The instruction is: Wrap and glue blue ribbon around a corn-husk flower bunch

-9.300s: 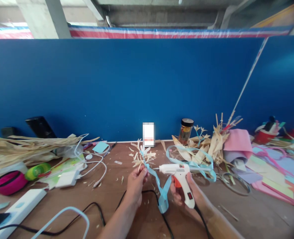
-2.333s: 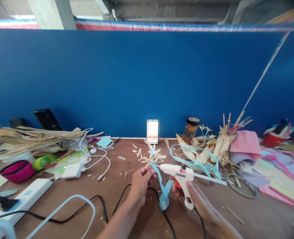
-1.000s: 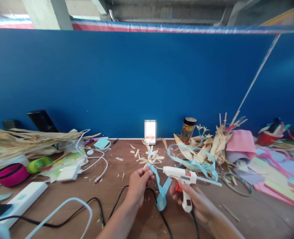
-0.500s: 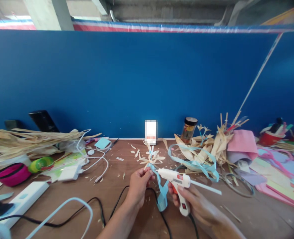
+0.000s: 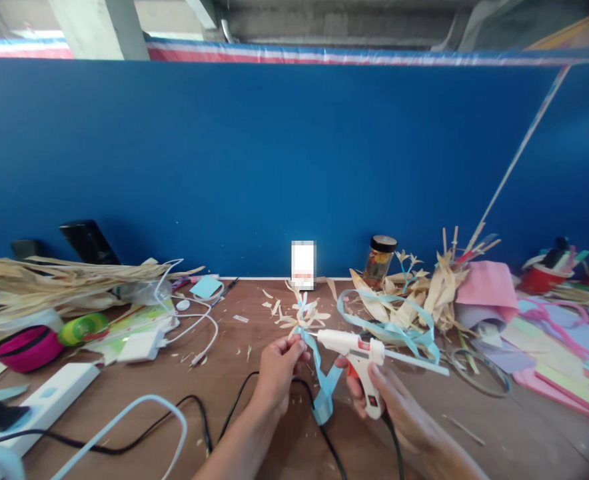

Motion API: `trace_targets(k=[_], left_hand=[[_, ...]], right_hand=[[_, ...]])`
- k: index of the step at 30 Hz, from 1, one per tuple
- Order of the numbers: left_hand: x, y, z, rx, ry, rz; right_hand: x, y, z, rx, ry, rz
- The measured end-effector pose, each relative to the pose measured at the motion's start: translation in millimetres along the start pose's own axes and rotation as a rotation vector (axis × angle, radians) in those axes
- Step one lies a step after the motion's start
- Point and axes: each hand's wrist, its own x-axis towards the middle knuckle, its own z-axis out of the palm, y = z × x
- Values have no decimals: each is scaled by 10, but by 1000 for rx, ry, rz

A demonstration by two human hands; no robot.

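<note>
Across the brown tabletop (image 5: pixel 524 437): long, pale, dry husk strips (image 5: pixel 64 283) heaped at left, small pale scraps (image 5: pixel 274 308) scattered mid-table.
Behind the tabletop: a flat, blue partition panel (image 5: pixel 274 167) under a grey concrete ceiling (image 5: pixel 334 30).
Left hand (image 5: pixel 277 368): thumb and fingertips pinched together on the stem of a pale-petalled, blue-wrapped flower spray (image 5: pixel 313 319), near mid-table.
Light-blue flat ribbon (image 5: pixel 328 385): trails down from that stem.
Right hand (image 5: pixel 393 395): curled around the handle of a white plastic glue gun (image 5: pixel 342 341), nozzle pointing at the stem.
</note>
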Motion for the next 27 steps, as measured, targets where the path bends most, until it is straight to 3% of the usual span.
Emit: trace_targets(k=[9,20,27], left_hand=[[-6,10,7,10,9,0],[-18,-18,16,96,23,85],[-20,-36,15,116,11,112]], right_hand=[[-6,5,16,-130,4,44],[3,50,-11,-340,178,24],[21,18,-9,-459,166,-33]])
